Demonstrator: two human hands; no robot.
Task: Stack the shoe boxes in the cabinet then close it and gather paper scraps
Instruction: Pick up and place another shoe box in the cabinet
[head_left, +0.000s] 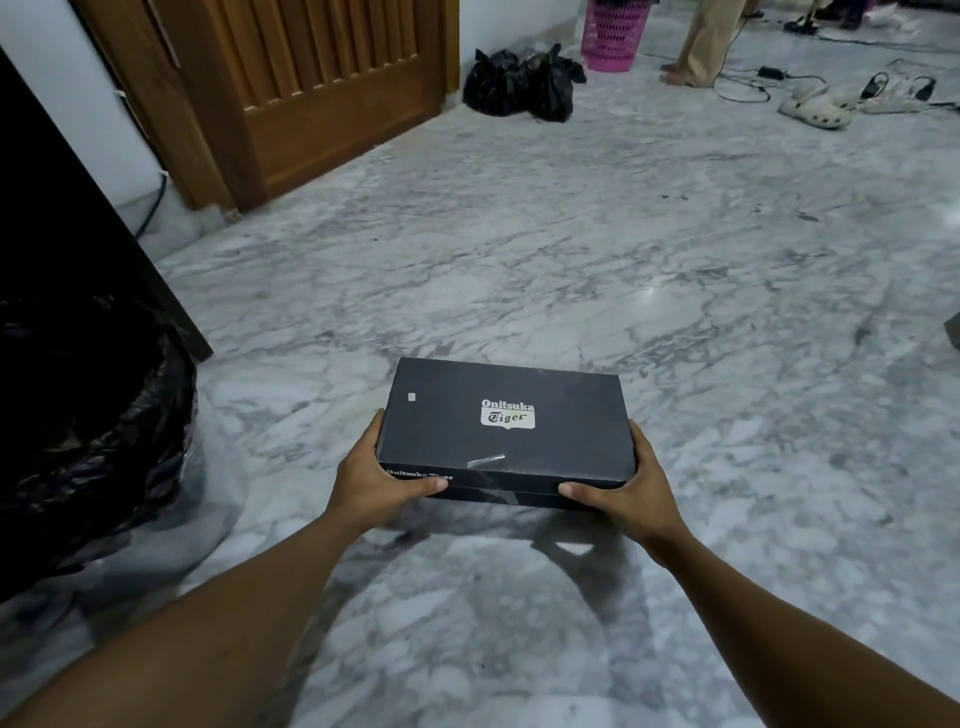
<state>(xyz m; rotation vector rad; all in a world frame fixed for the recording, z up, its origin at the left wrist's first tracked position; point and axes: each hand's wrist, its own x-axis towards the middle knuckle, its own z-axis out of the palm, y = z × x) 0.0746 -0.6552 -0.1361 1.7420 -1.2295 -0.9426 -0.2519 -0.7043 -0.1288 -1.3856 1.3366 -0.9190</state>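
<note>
Step in hand: carriage of one shoe box toward the cabinet. I judge the stacking phase unfinished, since no cabinet interior is in view, and closing and scrap-gathering are not yet done. Box position: low over the marble floor, lid shut, logo up. The shadow below suggests it hangs clear of the floor. Left hand grips the left short end, thumb laid along the near side wall. Right hand grips the right short end likewise. Fingers on the far sides are hidden. A dark panel at far left may be the cabinet; I cannot confirm this. A black bag sits just beside it. Next move, by my judgement: hold the box level, turn toward the cabinet, align its long edge with the support below, and release both ends together.
</note>
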